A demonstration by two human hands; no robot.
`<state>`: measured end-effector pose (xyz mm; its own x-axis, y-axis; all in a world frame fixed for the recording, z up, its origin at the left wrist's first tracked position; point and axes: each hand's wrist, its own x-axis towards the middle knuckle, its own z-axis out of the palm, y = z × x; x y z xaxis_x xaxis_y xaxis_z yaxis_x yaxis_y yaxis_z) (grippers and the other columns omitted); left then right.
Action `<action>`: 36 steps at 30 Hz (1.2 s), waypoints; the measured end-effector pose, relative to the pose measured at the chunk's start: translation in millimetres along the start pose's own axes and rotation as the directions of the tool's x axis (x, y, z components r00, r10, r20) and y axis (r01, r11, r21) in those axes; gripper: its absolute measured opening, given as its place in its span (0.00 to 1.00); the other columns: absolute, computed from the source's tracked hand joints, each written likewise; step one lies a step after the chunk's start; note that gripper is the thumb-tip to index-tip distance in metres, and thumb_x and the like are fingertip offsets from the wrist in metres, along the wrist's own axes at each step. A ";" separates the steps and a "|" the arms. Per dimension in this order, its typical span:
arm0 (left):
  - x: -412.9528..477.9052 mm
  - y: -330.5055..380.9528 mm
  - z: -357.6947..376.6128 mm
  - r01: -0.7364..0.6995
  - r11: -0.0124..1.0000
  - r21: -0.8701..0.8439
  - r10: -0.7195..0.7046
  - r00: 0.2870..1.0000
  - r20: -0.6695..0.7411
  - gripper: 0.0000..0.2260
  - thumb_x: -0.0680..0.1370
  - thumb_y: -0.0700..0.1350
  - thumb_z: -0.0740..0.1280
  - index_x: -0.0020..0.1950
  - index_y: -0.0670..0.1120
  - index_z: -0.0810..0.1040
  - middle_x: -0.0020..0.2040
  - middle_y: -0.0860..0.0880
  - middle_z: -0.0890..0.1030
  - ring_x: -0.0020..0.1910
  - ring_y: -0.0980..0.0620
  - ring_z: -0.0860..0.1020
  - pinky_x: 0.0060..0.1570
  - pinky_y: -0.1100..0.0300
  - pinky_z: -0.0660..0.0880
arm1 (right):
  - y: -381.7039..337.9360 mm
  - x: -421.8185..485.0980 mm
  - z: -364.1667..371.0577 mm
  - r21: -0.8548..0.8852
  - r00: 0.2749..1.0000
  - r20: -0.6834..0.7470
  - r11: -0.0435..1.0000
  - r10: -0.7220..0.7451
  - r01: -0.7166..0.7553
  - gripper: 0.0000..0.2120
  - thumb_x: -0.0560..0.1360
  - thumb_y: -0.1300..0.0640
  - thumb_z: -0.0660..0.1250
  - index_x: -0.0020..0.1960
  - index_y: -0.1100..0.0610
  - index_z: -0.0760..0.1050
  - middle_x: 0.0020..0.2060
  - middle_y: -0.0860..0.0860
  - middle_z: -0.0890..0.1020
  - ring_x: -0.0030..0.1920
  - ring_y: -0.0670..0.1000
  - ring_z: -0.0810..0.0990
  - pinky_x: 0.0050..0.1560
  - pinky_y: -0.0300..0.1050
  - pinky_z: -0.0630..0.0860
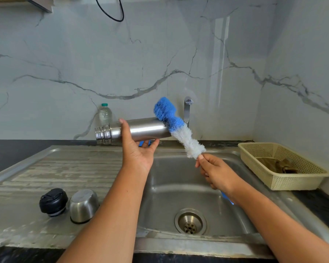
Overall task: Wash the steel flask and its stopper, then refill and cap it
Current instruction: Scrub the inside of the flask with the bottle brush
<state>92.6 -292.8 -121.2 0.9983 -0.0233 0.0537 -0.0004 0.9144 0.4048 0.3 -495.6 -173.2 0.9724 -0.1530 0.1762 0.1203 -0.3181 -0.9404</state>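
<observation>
Scrubbing flask (141,130) base with brush (186,138) gripped in right hand (215,172), flask clasped in left hand (137,155); next, probably brushing inside mouth.

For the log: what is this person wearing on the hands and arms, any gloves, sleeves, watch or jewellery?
Nothing shows. The left hand and right hand are ungloved, with no rings on the fingers in view. The left forearm and right forearm are bare to the frame's edge: no sleeves, watch or bracelet.
</observation>
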 end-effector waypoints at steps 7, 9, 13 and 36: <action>6.7 2.5 -6.6 0.052 0.992 0.117 -0.033 0.987 -0.157 0.33 0.71 0.54 0.81 0.70 0.47 0.72 0.65 0.41 0.78 0.58 0.39 0.82 0.44 0.43 0.85 | 5.4 3.2 -2.9 -0.162 0.999 -0.038 0.987 -0.023 0.017 0.16 0.85 0.47 0.57 0.44 0.53 0.75 0.28 0.44 0.68 0.24 0.42 0.63 0.25 0.36 0.60; 8.7 3.1 -8.1 0.050 0.990 0.131 -0.025 0.982 -0.190 0.33 0.70 0.50 0.82 0.70 0.47 0.72 0.66 0.41 0.77 0.57 0.38 0.82 0.39 0.44 0.85 | 7.4 4.9 -3.3 -0.197 0.999 -0.035 0.980 -0.021 0.013 0.17 0.86 0.48 0.57 0.45 0.54 0.75 0.28 0.45 0.68 0.24 0.42 0.63 0.24 0.34 0.60; 9.6 4.6 -9.1 0.032 0.993 0.116 -0.008 0.979 -0.206 0.33 0.68 0.48 0.83 0.69 0.47 0.74 0.65 0.42 0.80 0.58 0.39 0.82 0.37 0.41 0.84 | 9.4 7.3 -3.3 -0.232 0.999 -0.051 0.973 -0.012 0.000 0.17 0.85 0.47 0.56 0.44 0.54 0.75 0.28 0.44 0.68 0.23 0.40 0.63 0.25 0.34 0.61; 8.0 5.4 -9.2 -0.052 0.997 0.059 0.062 0.983 -0.173 0.30 0.69 0.48 0.82 0.68 0.45 0.77 0.63 0.42 0.81 0.55 0.42 0.85 0.45 0.46 0.85 | -2.0 0.6 -0.6 -0.325 0.989 -0.144 0.946 -0.041 -0.008 0.18 0.85 0.45 0.58 0.43 0.55 0.75 0.31 0.50 0.71 0.32 0.49 0.68 0.35 0.45 0.66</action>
<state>101.1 -284.4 -127.0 0.9914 0.1035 -0.0807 -0.0558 0.8889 0.4547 0.5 -495.6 -171.0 0.9277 -0.2728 0.2550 0.0413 -0.6036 -0.7962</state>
